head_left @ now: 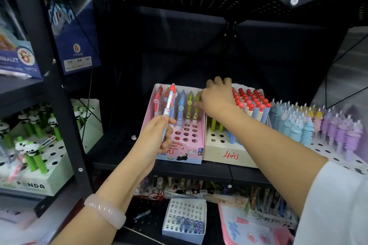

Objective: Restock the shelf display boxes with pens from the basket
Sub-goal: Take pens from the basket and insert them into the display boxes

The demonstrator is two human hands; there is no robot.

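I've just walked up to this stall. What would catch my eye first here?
Probably the left hand at the centre, gripping a red-capped pen over the pink display box. Next, the right hand reaching to that box's back row, beside the packed red-topped pens in the cream box.

The right hand (217,97) covers the top of the green pen (197,105) it reaches for, so whether the fingertips pinch it cannot be told. The right forearm hides part of the cream display box (225,151) beneath it. Below the left hand (155,135), the print on the pink display box (179,153) is partly blocked. Far left of that hand, the panda pens (29,151) blur. The basket lies out of frame.
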